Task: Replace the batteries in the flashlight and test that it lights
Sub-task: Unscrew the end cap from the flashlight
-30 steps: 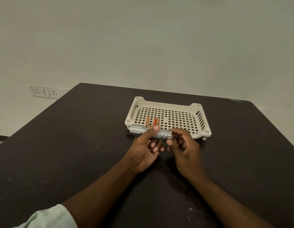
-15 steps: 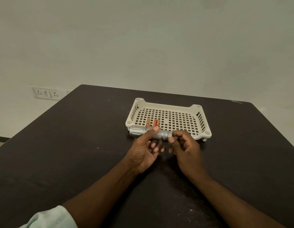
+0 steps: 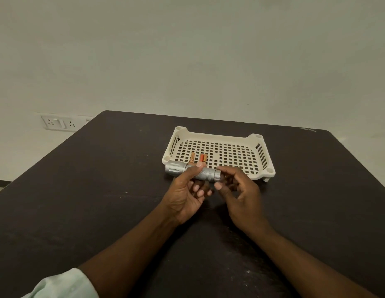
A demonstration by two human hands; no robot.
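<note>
Pale grey-green wall fills the background, with a white socket plate (image 3: 59, 123) low on the left, behind a dark matte desk (image 3: 101, 190). On the desk's far side sits a cream perforated plastic basket (image 3: 260, 151) holding small orange-and-gold cylindrical batteries (image 3: 201, 158) near its front-left corner. Just in front of the basket, above the desk, a silver ribbed metal flashlight (image 3: 192, 172) lies roughly level, its wider head pointing left. The left hand (image 3: 185, 196) has a closed grip round the flashlight's barrel, thumb over the top and fingers curled beneath. The right hand (image 3: 241, 194) sits at the flashlight's tail end, fingers curled toward it; whether its grip actually pinches the end cap cannot be told. A pale green sleeve (image 3: 62, 284) shows at lower left.
</note>
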